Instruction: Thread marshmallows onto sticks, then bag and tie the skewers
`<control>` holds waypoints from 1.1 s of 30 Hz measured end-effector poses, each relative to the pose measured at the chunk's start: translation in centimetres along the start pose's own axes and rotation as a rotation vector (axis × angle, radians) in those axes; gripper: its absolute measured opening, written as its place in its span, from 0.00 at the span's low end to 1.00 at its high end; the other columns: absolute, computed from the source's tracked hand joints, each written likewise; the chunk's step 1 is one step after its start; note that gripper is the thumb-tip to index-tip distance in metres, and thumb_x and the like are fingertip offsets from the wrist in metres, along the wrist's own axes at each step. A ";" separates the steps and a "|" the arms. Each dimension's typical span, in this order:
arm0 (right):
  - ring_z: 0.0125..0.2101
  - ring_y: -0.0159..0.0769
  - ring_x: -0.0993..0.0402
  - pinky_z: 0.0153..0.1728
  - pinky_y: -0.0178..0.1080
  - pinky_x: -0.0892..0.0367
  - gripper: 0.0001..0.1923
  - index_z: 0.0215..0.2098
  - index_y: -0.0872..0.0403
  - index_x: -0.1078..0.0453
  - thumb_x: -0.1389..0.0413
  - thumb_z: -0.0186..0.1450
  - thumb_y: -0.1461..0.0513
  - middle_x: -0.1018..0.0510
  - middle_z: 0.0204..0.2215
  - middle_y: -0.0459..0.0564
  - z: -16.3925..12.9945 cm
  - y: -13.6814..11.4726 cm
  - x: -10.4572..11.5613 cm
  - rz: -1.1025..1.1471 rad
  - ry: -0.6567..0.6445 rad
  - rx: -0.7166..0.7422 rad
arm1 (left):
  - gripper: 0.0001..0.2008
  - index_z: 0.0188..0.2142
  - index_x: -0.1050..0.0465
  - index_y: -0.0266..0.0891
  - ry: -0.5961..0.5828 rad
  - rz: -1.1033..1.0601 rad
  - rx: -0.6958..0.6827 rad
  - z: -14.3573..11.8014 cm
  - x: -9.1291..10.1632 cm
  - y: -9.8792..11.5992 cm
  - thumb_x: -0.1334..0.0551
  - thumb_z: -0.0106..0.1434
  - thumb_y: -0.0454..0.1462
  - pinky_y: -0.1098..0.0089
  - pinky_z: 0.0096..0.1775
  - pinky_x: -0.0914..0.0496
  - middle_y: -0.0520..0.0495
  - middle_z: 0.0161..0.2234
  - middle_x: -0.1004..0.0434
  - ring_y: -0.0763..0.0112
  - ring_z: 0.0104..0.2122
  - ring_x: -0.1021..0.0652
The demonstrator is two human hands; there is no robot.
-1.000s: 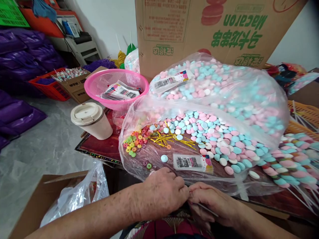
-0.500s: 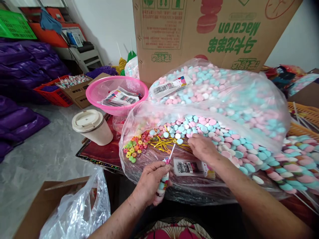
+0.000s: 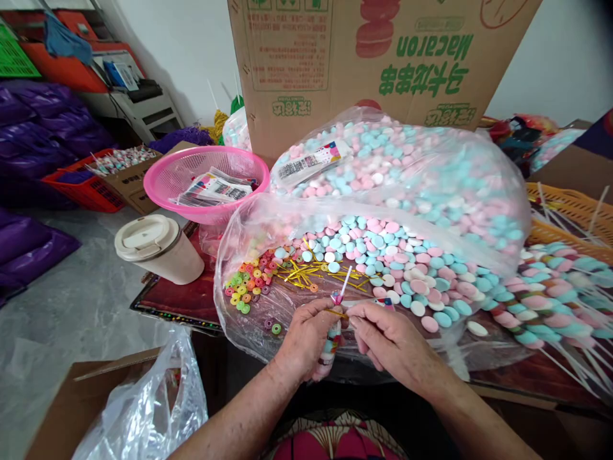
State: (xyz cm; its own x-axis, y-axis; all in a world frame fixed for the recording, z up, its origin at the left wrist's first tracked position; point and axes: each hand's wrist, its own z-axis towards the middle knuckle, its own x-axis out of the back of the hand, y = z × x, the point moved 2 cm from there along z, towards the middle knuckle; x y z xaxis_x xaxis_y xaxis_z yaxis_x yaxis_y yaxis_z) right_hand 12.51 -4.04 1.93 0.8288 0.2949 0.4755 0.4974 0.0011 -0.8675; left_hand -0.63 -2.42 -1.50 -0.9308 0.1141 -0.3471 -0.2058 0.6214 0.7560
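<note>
In the head view my left hand (image 3: 302,338) is closed around a wrapped candy skewer (image 3: 331,344), whose white stick (image 3: 347,278) points up and away. The wrapper is bunched at its neck. My right hand (image 3: 390,342) pinches a gold twist tie (image 3: 339,314), which lies across that neck by my left thumb. Beyond the hands lie loose gold twist ties (image 3: 295,276), ring-shaped candies (image 3: 251,276) and pink, blue and white candy discs (image 3: 421,271). A printed clear wrapper (image 3: 385,302) shows partly behind my right hand.
A large plastic bag of candy discs (image 3: 407,160) stands before a cardboard box (image 3: 306,70). To the left are a pink basket (image 3: 156,182) holding wrappers and a lidded cup (image 3: 177,255). Finished-looking candy skewers (image 3: 560,287) are piled right, near an orange basket (image 3: 565,199).
My right hand has come back from the candy pile to my left hand, now with a gold twist tie. The wrapped skewer stays in my left hand. The view has shifted right.
</note>
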 end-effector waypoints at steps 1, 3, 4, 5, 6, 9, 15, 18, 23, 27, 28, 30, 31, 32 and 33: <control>0.15 0.25 0.41 0.18 0.30 0.44 0.14 0.23 0.53 0.40 0.56 0.66 0.59 0.36 0.15 0.39 0.1 0.0 -0.2 -0.011 0.009 0.004 | 0.15 0.33 0.33 0.38 -0.010 0.021 0.008 -0.1 -0.1 -0.1 0.39 0.52 0.46 0.79 0.07 0.49 0.57 0.13 0.36 0.80 0.06 0.43; 0.16 0.26 0.41 0.19 0.30 0.44 0.16 0.21 0.53 0.42 0.56 0.66 0.59 0.37 0.13 0.39 0.3 0.2 -0.3 -0.021 0.026 0.003 | 0.14 0.33 0.33 0.38 -0.038 0.077 -0.005 -0.3 -0.2 -0.2 0.41 0.53 0.46 0.79 0.07 0.50 0.59 0.12 0.39 0.81 0.06 0.44; 0.17 0.26 0.41 0.19 0.30 0.44 0.17 0.21 0.52 0.42 0.56 0.66 0.58 0.37 0.13 0.39 0.3 0.4 -0.3 -0.021 0.041 0.005 | 0.14 0.33 0.33 0.37 -0.055 0.102 -0.015 -0.4 -0.3 -0.3 0.41 0.54 0.46 0.80 0.07 0.49 0.59 0.12 0.40 0.82 0.06 0.44; 0.17 0.26 0.41 0.19 0.30 0.44 0.17 0.21 0.52 0.42 0.56 0.67 0.58 0.37 0.13 0.39 0.3 0.5 -0.3 -0.018 0.062 0.011 | 0.13 0.33 0.33 0.37 -0.071 0.120 -0.022 -0.6 -0.4 -0.3 0.42 0.55 0.45 0.80 0.07 0.49 0.60 0.12 0.40 0.82 0.06 0.44; 0.17 0.26 0.41 0.19 0.30 0.44 0.17 0.21 0.52 0.42 0.56 0.67 0.57 0.37 0.13 0.39 0.3 0.6 -0.3 -0.017 0.086 0.018 | 0.14 0.33 0.33 0.37 -0.084 0.133 -0.026 -0.7 -0.4 -0.3 0.43 0.56 0.45 0.80 0.07 0.49 0.59 0.12 0.40 0.82 0.06 0.45; 0.17 0.26 0.41 0.18 0.30 0.45 0.16 0.21 0.52 0.43 0.55 0.66 0.58 0.36 0.14 0.40 0.1 0.8 -0.6 -0.085 0.183 0.086 | 0.15 0.34 0.33 0.36 -0.129 0.186 -0.037 -1.2 -0.5 -0.5 0.46 0.58 0.46 0.80 0.07 0.48 0.58 0.13 0.38 0.82 0.06 0.44; 0.18 0.28 0.39 0.20 0.31 0.45 0.12 0.24 0.52 0.39 0.55 0.64 0.62 0.33 0.16 0.43 -0.6 0.7 -1.6 -0.317 0.349 0.229 | 0.21 0.32 0.33 0.36 -0.163 0.262 -0.161 -2.0 0.0 -0.4 0.46 0.60 0.53 0.79 0.09 0.46 0.60 0.10 0.43 0.80 0.07 0.40; 0.20 0.29 0.34 0.22 0.31 0.41 0.10 0.26 0.52 0.38 0.54 0.65 0.62 0.29 0.19 0.44 -1.2 0.2 -1.6 -0.224 0.410 0.238 | 0.20 0.31 0.30 0.34 -0.157 0.194 -0.179 -2.2 0.1 0.3 0.40 0.56 0.51 0.80 0.10 0.48 0.59 0.11 0.42 0.83 0.07 0.42; 0.18 0.30 0.34 0.20 0.31 0.38 0.07 0.36 0.53 0.37 0.51 0.64 0.57 0.29 0.17 0.42 -1.7 -0.6 -0.3 -0.021 0.342 0.101 | 0.19 0.29 0.27 0.33 -0.268 -0.010 -0.084 -2.2 -0.1 1.2 0.32 0.49 0.48 0.79 0.11 0.49 0.56 0.15 0.35 0.84 0.09 0.41; 0.16 0.26 0.38 0.19 0.29 0.42 0.15 0.23 0.53 0.37 0.55 0.66 0.59 0.34 0.13 0.40 -1.6 -1.2 1.0 -0.008 0.011 0.151 | 0.17 0.25 0.26 0.31 -0.274 -0.086 -0.031 -2.2 -0.3 1.3 0.28 0.44 0.44 0.79 0.17 0.39 0.51 0.16 0.31 0.80 0.15 0.32; 0.18 0.26 0.37 0.20 0.29 0.41 0.16 0.22 0.53 0.36 0.55 0.66 0.60 0.32 0.15 0.41 -1.7 -1.4 1.4 -0.016 -0.004 0.222 | 0.17 0.25 0.26 0.30 -0.311 -0.119 0.011 -2.3 -0.4 1.2 0.27 0.42 0.42 0.78 0.21 0.35 0.49 0.18 0.29 0.79 0.18 0.29; 0.20 0.25 0.35 0.22 0.28 0.39 0.15 0.24 0.54 0.33 0.53 0.66 0.61 0.28 0.19 0.42 -1.8 -1.9 1.9 0.021 -0.045 0.353 | 0.18 0.28 0.25 0.30 -0.415 -0.182 0.097 -2.5 -0.6 1.2 0.26 0.41 0.40 0.75 0.27 0.31 0.47 0.21 0.26 0.75 0.21 0.26; 0.21 0.25 0.34 0.22 0.28 0.39 0.13 0.26 0.54 0.31 0.53 0.66 0.61 0.27 0.20 0.43 -1.9 -2.0 1.9 0.074 -0.102 0.383 | 0.20 0.32 0.25 0.31 -0.469 -0.206 0.127 -2.6 -0.7 1.2 0.26 0.40 0.39 0.74 0.27 0.30 0.48 0.22 0.25 0.75 0.21 0.26; 0.21 0.25 0.33 0.22 0.28 0.38 0.12 0.29 0.54 0.30 0.52 0.67 0.60 0.26 0.21 0.43 -1.9 -2.0 1.8 0.139 -0.165 0.380 | 0.24 0.38 0.27 0.33 -0.509 -0.226 0.138 -2.7 -0.8 1.3 0.26 0.40 0.38 0.74 0.26 0.29 0.48 0.23 0.25 0.74 0.21 0.25; 0.20 0.25 0.33 0.21 0.28 0.38 0.12 0.30 0.54 0.31 0.52 0.67 0.59 0.26 0.22 0.42 -1.8 -1.9 1.7 0.196 -0.208 0.350 | 0.29 0.44 0.29 0.35 -0.525 -0.242 0.127 -2.7 -0.9 1.4 0.26 0.40 0.37 0.74 0.25 0.29 0.49 0.24 0.25 0.74 0.21 0.25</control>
State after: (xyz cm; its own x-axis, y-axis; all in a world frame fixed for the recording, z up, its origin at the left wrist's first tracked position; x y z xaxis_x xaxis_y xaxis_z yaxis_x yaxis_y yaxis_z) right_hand 13.40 -5.29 4.67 0.8121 0.5072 0.2886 0.1895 0.2385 -0.9525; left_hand -0.89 -3.79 1.38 -0.5815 0.3052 -0.7542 -0.3257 0.7621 0.5595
